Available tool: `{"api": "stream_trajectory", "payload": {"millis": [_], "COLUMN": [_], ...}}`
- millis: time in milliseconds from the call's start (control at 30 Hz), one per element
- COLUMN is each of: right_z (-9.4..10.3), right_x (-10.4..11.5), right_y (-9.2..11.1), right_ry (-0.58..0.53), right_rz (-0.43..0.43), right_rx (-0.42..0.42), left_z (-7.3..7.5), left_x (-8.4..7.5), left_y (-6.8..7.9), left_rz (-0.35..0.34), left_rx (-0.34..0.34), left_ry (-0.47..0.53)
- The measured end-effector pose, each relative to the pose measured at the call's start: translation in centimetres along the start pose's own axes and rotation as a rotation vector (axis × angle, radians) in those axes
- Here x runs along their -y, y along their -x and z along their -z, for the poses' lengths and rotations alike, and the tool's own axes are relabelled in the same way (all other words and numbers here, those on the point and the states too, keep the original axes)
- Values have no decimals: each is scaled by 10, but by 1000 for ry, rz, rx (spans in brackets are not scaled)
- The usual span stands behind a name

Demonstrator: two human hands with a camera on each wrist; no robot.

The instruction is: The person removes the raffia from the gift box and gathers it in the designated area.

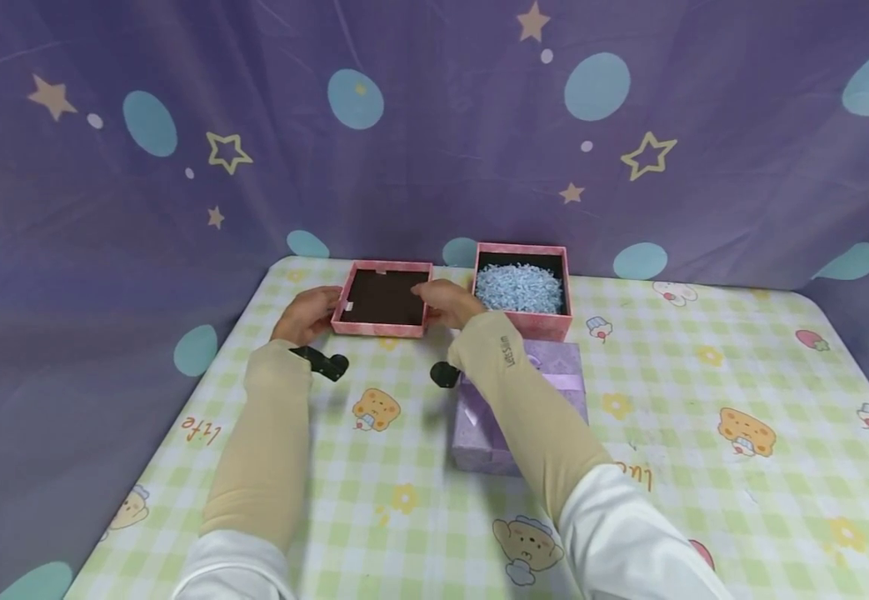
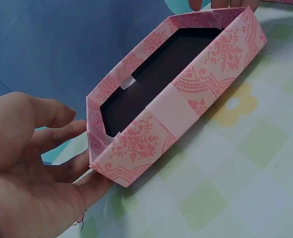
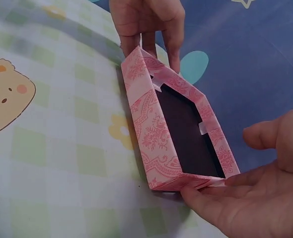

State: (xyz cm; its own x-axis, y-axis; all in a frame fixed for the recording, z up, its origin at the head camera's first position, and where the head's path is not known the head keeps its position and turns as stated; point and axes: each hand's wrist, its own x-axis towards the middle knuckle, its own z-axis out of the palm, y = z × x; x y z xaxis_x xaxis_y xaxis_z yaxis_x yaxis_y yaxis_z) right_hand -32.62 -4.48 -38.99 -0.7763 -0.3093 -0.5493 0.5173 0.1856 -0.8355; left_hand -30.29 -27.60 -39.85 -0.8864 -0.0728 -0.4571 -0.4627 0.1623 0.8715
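A shallow pink patterned box lid (image 1: pixel 377 331) lies with its dark inside facing up at the back of the table. Against its left side rest the fingers of my left hand (image 1: pixel 307 315), with the thumb apart from the wall in the left wrist view. My right hand (image 1: pixel 449 302) is at the opposite side. In the right wrist view, its fingers (image 3: pixel 206 203) touch the low edge of the lid while the thumb stands away. White tabs show on the inner walls of the lid.
Right of the lid stands a deeper pink box (image 1: pixel 535 323) holding blue shredded paper (image 1: pixel 520 287). Nearer, partly under my right forearm, is a purple gift box (image 1: pixel 482 450) with a ribbon. A purple starry curtain (image 1: pixel 434 167) hangs behind the checked tablecloth (image 1: pixel 359 500).
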Motion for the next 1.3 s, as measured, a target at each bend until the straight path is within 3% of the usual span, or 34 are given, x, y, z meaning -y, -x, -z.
{"api": "stream_trajectory", "payload": {"millis": [33,167,367,467,533,733,1000,1300], "right_z": [-2,-1,1,4,6,14,32,64], "right_x": [5,11,20,25,28,36,41,42], "right_y": [13,24,34,40,46,60,70,84], "right_ry": [5,94,363,403,407,394,431,427], "right_rz": [-11,10,196,270,302,380,492,511], "right_rx": [12,3,-176,-220,-229,-270,-365,-421], "left_z": [0,-2,-4,-7,-11,-27,-55,-88], "left_x": [0,-2,-11,-18,-24,-44,-69,-87], "left_y": [0,3,14,17,19,25,37,48], "left_rz": [3,-1,-116,-156,-171,-209,-200,-238], "left_rx": [-4,-61,-306,-400,-421,-337,-179,-16], "left_ry": [-1,9,-36,-83,-84,-11,-37,-38]}}
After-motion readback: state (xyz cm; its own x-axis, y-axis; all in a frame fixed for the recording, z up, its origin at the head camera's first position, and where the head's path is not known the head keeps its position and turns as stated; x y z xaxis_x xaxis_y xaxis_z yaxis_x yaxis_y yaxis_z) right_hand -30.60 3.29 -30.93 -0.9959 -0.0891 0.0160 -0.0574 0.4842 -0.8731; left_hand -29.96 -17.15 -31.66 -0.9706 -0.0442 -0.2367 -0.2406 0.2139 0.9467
